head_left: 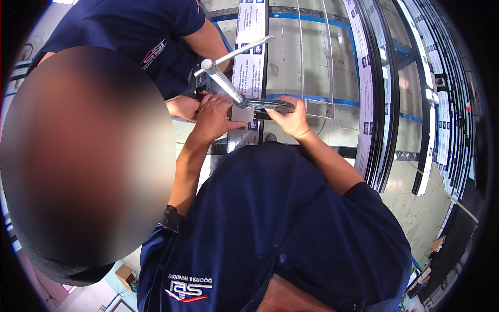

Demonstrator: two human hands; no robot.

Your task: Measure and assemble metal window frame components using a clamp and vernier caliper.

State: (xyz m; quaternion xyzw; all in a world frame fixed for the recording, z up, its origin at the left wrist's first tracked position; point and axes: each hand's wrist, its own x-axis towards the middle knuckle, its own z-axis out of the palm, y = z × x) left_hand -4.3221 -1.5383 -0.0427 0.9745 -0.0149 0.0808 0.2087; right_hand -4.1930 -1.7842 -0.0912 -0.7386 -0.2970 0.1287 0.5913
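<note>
A steel screw clamp (223, 79) stands tilted over a long profile (248, 57) wrapped in printed white film. Its sliding T-bar (258, 44) slants up to the right. My right hand (291, 118) is closed around the clamp's dark curved frame (267, 102). Left of the screw, my left hand (212, 118) lies against the profile's side, its thumb stretched over the film and apart from the fingers. Under the screw's lower end is a small pale plate (242, 113). A co-worker's hand (183, 107) reaches in beside my left fingers; what it touches is partly hidden.
The co-worker (130, 36) leans in close on my left. A dark work frame with blue edging (340, 101) carries the profile. More film-wrapped profiles (364, 88) lie lengthwise to the right, with a dense stack (447, 104) beyond. A thin hose (447, 195) runs at far right.
</note>
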